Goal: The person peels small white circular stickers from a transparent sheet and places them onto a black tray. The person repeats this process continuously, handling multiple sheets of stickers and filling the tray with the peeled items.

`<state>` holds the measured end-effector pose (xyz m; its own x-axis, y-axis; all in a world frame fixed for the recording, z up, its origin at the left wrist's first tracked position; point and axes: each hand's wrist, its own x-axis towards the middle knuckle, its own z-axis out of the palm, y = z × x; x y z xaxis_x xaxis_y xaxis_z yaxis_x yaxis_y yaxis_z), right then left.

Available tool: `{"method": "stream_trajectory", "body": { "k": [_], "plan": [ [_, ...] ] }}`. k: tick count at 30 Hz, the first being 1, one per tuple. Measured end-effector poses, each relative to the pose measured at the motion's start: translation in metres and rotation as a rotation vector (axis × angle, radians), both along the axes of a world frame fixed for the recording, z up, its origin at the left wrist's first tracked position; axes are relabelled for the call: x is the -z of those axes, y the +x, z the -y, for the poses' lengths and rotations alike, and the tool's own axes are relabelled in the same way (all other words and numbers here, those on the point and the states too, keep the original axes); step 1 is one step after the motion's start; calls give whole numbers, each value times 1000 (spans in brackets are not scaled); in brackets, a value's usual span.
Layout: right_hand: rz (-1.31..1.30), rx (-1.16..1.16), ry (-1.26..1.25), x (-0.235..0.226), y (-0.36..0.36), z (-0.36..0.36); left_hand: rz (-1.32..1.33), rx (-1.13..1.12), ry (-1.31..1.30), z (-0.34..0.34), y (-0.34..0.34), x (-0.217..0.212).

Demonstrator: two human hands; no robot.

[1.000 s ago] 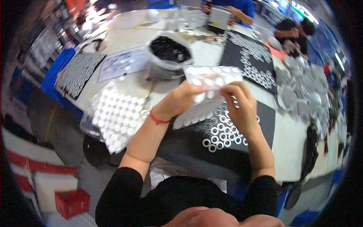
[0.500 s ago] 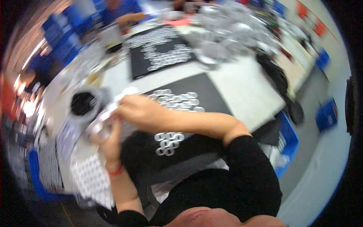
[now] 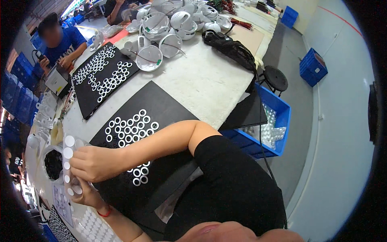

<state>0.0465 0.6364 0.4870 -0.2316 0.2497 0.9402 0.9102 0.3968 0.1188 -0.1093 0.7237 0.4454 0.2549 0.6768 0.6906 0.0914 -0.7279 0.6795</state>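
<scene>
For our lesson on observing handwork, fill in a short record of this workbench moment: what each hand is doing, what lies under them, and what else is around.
Right hand: right hand rests on a clear sheet of round white stickers, fingers on its edge.
Left hand: left hand, red wrist band, supports the sheet from below.
Under the hands: black square mat bearing rows of small white rings.
Farther along the table: second black mat with rings; white plastic dome shells.
Beside the table: blue crate, black round stool.

Clear sticker sheet, white round labels
</scene>
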Motion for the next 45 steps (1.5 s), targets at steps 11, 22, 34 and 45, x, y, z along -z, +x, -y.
{"method": "stream_trajectory", "body": {
  "k": [11,22,34,45],
  "plan": [
    [27,43,86,8,0,-8,54,-120,-71,0,6,7],
    [22,33,61,1,10,-19,-216,-377,282,-32,-18,25],
    [218,-147,-25,-8,11,-15,-213,-101,-13,-16,-16,-13],
    [42,-304,-458,-41,31,35,530,500,-564,5,23,-41]
  ]
}}
